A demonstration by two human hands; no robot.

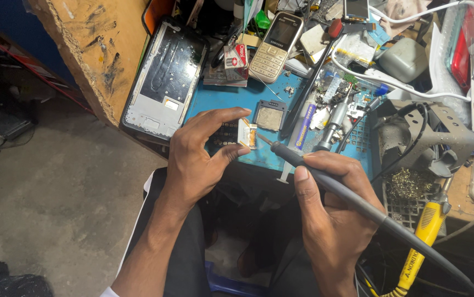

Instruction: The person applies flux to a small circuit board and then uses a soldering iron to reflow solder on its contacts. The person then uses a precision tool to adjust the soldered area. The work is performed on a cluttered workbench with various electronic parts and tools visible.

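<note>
We see 2 bare hands, the left hand (201, 148) and the right hand (330, 212), with no rings, watch or gloves. Forearms are uncovered; a white sleeve edge shows low down. Dark trousers (184, 258) cover the legs.

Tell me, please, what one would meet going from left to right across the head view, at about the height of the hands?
Bare phone frame → left hand pinching a small circuit board → soldering iron gripped in the right hand → grey iron stand → yellow-handled tool.
</note>
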